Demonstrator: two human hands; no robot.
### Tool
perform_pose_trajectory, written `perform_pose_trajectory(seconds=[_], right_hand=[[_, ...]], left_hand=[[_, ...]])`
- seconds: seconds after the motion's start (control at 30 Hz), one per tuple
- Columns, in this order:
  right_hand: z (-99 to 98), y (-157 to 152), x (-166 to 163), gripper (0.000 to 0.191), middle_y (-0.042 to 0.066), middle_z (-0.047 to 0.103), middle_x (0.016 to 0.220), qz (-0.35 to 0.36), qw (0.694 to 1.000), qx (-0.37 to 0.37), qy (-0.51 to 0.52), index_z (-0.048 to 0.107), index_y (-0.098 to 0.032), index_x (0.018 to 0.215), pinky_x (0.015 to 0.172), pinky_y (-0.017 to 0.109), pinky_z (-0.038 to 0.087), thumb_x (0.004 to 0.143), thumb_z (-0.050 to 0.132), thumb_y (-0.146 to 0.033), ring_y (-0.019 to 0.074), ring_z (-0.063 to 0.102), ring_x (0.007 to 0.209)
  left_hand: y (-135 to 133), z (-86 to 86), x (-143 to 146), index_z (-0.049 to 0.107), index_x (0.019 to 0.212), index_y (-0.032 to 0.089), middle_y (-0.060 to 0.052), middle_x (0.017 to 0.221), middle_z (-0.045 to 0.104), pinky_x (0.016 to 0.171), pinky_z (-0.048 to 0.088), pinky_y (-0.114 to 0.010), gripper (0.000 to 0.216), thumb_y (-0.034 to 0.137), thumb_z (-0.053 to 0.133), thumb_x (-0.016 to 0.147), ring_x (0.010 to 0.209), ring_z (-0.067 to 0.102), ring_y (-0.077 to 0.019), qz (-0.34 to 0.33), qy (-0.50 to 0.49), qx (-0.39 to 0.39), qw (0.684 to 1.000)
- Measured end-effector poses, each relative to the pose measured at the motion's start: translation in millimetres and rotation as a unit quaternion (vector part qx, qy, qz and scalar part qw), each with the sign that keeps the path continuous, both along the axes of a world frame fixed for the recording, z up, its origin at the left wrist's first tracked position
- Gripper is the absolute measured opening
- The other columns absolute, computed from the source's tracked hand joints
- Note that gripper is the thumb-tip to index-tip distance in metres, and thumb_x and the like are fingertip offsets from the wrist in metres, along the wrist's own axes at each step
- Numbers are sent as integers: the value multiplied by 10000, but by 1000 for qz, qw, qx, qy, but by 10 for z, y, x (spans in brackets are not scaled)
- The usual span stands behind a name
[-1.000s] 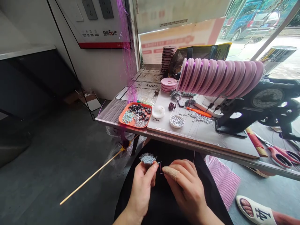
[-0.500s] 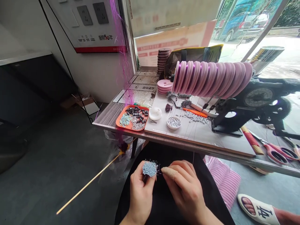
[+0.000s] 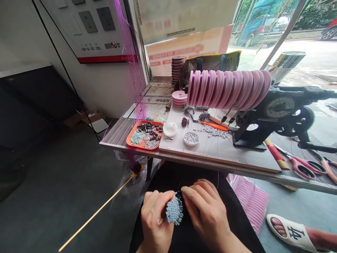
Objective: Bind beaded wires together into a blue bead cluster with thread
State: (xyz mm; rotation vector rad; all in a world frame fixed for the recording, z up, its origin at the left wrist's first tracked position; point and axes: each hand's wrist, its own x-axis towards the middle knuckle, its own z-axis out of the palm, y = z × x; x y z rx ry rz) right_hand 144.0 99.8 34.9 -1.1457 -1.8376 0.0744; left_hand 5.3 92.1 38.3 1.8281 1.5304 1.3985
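My left hand (image 3: 154,221) is closed round a tight bunch of wire stems tipped with pale blue beads (image 3: 174,211), held over my lap. The bead heads fan out toward the camera. My right hand (image 3: 209,214) sits just to the right of the bunch, fingers curled in a pinch against it. A tan bandage wraps its forefinger tip (image 3: 187,191). What the right fingers pinch is too small to make out. Both hands hover above a black cloth on my lap (image 3: 184,235).
A table (image 3: 118,131) ahead carries an orange tray of beads (image 3: 144,134), a small white bowl of beads (image 3: 191,138), a row of pink spools (image 3: 226,89) on a black machine (image 3: 284,112), and scissors (image 3: 305,167). A thin wooden stick (image 3: 97,214) slants at left. Another person's sandalled foot (image 3: 292,232) is at right.
The bead bunch has tipped from upright to facing the camera and dropped lower toward my lap. Both hands moved down slightly, and the view has shifted right.
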Motion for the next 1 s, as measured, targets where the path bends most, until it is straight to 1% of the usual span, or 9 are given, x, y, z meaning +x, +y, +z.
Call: perform_pose_trajectory(seconds=[0.17,0.3,0.37,0.53,0.67,0.73,0.83,0.87,1.0], right_hand=[[-24,-13,-1,174,24,599,705,36,999,-29,27,573,-162,918,784,321,475,848,455,-55,134,547,643],[-10,-34,18,254,77,634,833,58,996,-64,29,511,-110,1123,641,263,481,894,401,-123,154,576,703],[13,-35,24,240,61,640,769,60,997,-52,-13,528,-103,1098,590,270,450,907,432,-212,152,560,628],[55,2,-18,306,-37,474,445,79,992,-5,-99,484,-176,578,480,258,291,875,424,-135,96,387,408],[77,30,-37,293,-46,417,413,94,990,26,-101,391,-184,514,484,244,266,782,421,-71,83,329,399],[84,28,-4,282,-53,385,400,109,989,33,-99,365,-189,507,472,240,251,752,418,-58,80,298,388],[93,18,75,265,-58,392,414,122,990,27,-68,395,-188,541,465,234,255,762,427,-46,77,306,389],[97,18,98,245,-54,424,438,121,991,19,-53,435,-183,578,476,232,272,783,436,-49,77,336,403],[111,39,125,134,-19,536,557,99,995,5,-16,541,-159,753,542,243,342,843,477,-83,91,448,486]], left_hand=[[-18,-53,-17,711,801,271,15,584,681,572,378,-288,257,60,649,669,460,526,-142,-6,5,2,1000],[-2,-66,-22,706,767,233,-19,693,681,660,434,-282,95,183,675,693,648,592,-181,-5,-163,-146,976],[23,-25,-13,692,785,203,-32,756,663,726,450,-285,113,285,680,708,742,589,-191,11,-314,-240,918],[65,216,67,619,691,150,-4,669,551,775,466,-298,147,277,658,756,696,528,-139,-61,-582,-348,733],[146,401,30,546,609,130,52,543,377,609,478,-243,186,165,649,760,500,383,-65,-69,-653,-351,667],[252,470,-110,514,585,129,63,532,342,470,415,-183,206,124,673,716,461,337,-50,-36,-676,-286,678],[402,511,-368,497,578,138,82,501,305,384,324,-148,221,110,701,655,423,287,-38,23,-649,-116,751],[419,495,-421,498,574,139,83,496,307,375,307,-151,225,136,707,656,419,278,-38,25,-620,-123,775],[272,304,-348,631,712,131,70,535,433,363,206,-140,213,206,783,584,404,248,-8,-22,-454,-359,815]])
